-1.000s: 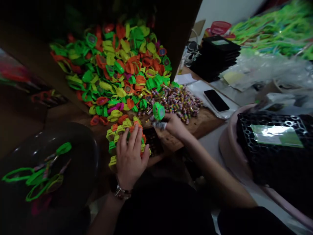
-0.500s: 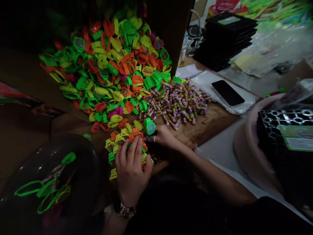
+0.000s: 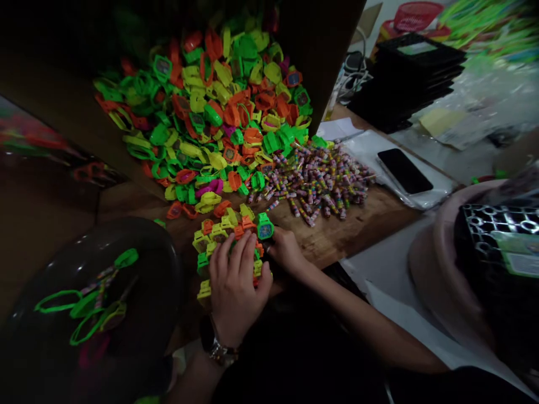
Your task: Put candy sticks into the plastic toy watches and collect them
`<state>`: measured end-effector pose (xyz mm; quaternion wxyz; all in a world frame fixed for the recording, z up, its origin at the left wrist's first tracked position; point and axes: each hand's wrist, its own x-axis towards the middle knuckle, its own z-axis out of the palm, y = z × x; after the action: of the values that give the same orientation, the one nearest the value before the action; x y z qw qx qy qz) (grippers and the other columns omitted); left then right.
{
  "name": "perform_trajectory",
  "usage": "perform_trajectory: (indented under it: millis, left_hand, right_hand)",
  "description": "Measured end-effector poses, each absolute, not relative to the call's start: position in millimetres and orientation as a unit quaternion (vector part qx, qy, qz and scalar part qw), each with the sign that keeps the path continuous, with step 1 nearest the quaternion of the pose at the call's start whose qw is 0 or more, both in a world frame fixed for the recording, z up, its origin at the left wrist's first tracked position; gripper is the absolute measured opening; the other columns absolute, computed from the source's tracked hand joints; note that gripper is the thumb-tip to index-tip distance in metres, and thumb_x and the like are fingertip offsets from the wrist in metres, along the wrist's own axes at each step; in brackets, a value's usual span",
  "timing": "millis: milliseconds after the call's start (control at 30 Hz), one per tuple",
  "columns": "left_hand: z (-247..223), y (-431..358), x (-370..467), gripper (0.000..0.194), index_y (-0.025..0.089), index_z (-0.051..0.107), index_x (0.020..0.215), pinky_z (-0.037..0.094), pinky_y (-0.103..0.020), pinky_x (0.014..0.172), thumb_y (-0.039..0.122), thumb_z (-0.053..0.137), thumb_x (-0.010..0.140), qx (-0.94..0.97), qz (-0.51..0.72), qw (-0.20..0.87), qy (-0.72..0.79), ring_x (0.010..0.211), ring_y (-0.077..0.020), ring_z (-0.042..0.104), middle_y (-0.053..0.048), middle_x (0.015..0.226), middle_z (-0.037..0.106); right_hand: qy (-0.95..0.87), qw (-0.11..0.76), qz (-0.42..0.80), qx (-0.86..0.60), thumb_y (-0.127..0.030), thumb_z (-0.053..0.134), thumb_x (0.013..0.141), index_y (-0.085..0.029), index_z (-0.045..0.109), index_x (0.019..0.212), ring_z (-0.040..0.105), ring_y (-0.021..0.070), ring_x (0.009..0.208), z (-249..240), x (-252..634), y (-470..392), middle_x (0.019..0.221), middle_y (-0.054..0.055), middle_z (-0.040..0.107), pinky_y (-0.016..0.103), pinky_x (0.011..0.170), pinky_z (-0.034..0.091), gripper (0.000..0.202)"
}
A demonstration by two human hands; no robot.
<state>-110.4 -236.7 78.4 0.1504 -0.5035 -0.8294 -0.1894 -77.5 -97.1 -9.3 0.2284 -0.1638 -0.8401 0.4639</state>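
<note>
"So, where are the toy watches?"

"Yellow, green and orange toy watches (image 3: 219,231) are packed in close rows on the wooden table (image 3: 349,238), and partly covered by the left hand (image 3: 236,286). How many are hidden beneath the palm cannot be counted."

"How are the fingers held?"

"On the left, they are stretched out and slightly parted, laid over the rows, with the thumb set apart; nothing is seen clasped. On the right hand (image 3: 289,252), they are bent inward, beside a green toy watch (image 3: 265,227). The fingertips are lost in shadow, so whether anything is gripped cannot be told."

"And around them?"

"Behind, a loose heap of toy watches (image 3: 210,126) is spilled from a box (image 3: 337,56), its upper interior swallowed by darkness. To its right, small wrapped rolls (image 3: 311,185) are piled, their wrappers too small to be read. A phone (image 3: 405,171) is laid on clear plastic. At left, green loops are held in a dark basin (image 3: 162,292), its lower part poorly lit. At right, a black lattice tray (image 3: 497,224) is cut off by the edge."
</note>
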Motion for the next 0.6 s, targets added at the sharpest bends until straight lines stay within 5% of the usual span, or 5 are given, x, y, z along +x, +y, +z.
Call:
perform_trajectory:
  millis: [433,600]
  left_hand:
    - [82.1,-240.7,-111.3,0.052,0.016,0.042,0.134,0.034,-0.047,0.107,0.028,0.054,0.085,-0.495,-0.222,0.113,-0.832,0.125,-0.0279,0.046,-0.011,0.129,0.058]
    - [96.7,-243.7,-115.5,0.056,0.018,0.029,0.142,0.039,-0.043,0.105,0.027,0.048,0.09,-0.466,-0.279,0.097,-0.834,0.13,-0.0247,0.042,-0.012,0.139,0.048]
  right_hand:
    - [-0.858,0.173,0.449,-0.182,-0.01,0.05,0.078,-0.013,0.063,0.096,0.062,0.0226,0.08,-12.4,-82.7,-109.3,0.091,0.012,0.068,0.031,0.071,0.047,0.022]
    - [-0.862,0.094,0.483,-0.118,-0.012,0.061,0.072,-0.016,0.065,0.092,0.065,0.0176,0.074,28.2,-60.2,-57.8,0.085,0.005,0.071,0.026,0.067,0.049,0.02]
